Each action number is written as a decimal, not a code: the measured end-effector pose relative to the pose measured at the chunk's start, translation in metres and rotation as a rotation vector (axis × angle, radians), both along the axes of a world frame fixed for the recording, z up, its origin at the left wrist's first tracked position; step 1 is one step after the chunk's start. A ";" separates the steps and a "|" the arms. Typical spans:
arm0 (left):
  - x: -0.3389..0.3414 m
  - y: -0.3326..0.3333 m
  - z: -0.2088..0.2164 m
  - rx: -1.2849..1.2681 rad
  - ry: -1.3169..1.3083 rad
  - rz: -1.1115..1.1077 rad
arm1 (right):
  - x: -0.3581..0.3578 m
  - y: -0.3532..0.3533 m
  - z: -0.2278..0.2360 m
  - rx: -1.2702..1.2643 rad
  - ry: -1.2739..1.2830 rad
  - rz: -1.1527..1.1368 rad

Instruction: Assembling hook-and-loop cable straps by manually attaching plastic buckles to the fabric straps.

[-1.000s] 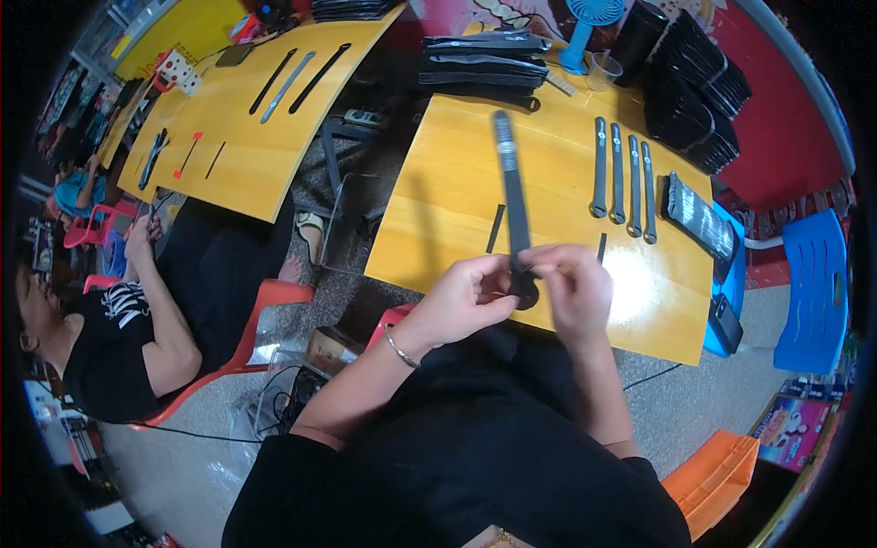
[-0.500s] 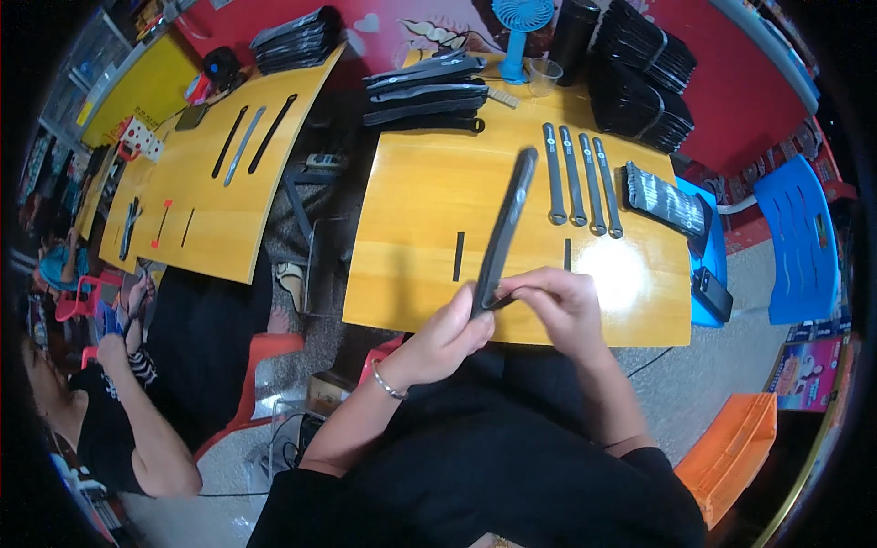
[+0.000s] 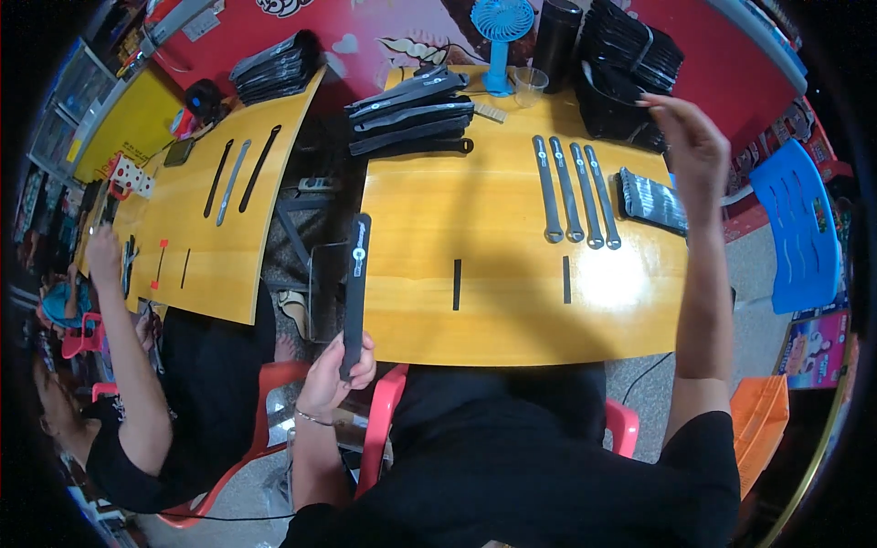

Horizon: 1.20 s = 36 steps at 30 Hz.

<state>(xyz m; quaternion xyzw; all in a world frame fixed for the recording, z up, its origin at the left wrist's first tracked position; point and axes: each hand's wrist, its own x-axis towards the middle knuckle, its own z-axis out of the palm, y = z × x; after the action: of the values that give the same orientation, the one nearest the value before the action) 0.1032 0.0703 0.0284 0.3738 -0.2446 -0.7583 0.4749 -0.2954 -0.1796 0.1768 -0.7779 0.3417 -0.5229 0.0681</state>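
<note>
Upright in my left hand (image 3: pixel 336 373) is a flat black strap (image 3: pixel 357 274) with a light printed mark, held by its lower end beside the table's left edge. My right hand (image 3: pixel 696 146) is raised at the far right, in front of the stacked black bundles (image 3: pixel 630 46). Its thumb and fingers are pinched together; anything small and dark between them merges with the black behind. Several grey-black straps (image 3: pixel 573 187) with rounded, holed ends lie side by side on the yellow table (image 3: pixel 411 210). A pile of similar straps (image 3: pixel 411 114) sits at the back left.
Two short black strips (image 3: pixel 457 285) mark the tabletop. At the back stand a blue fan (image 3: pixel 501 41), a clear cup (image 3: pixel 530 87) and a dark cylinder (image 3: pixel 555 41). A black plastic packet (image 3: pixel 653 201) lies right. Another person (image 3: pixel 137 393) sits at the left table.
My hands have parted. The left has moved left and down with the strap; the right has let go of it and risen far right toward the bundles.
</note>
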 end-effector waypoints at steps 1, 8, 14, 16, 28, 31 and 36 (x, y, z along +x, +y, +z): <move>-0.006 -0.004 0.001 -0.047 0.040 0.033 | 0.018 -0.004 -0.012 -0.021 0.062 -0.063; -0.059 -0.043 0.004 -0.279 0.075 0.258 | 0.085 0.004 -0.129 -0.007 0.739 -0.164; -0.083 -0.059 0.020 -0.373 0.061 0.280 | 0.097 0.017 -0.150 0.314 0.793 -0.115; -0.083 -0.062 0.017 -0.429 0.021 0.190 | 0.095 0.018 -0.151 0.286 0.794 -0.129; -0.096 -0.061 0.021 -0.355 0.042 0.227 | 0.076 0.024 -0.150 0.279 0.764 -0.150; -0.100 -0.064 0.021 -0.338 0.123 0.197 | 0.072 0.034 -0.142 0.240 0.669 -0.187; -0.112 -0.067 0.023 -0.356 0.174 0.311 | 0.090 0.100 -0.082 0.389 0.304 0.002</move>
<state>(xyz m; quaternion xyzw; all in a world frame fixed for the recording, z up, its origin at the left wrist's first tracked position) -0.0084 0.0038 0.0510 0.2507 -0.2722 -0.6505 0.6633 -0.2058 -0.0794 0.0945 -0.8202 0.4416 -0.3242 0.1649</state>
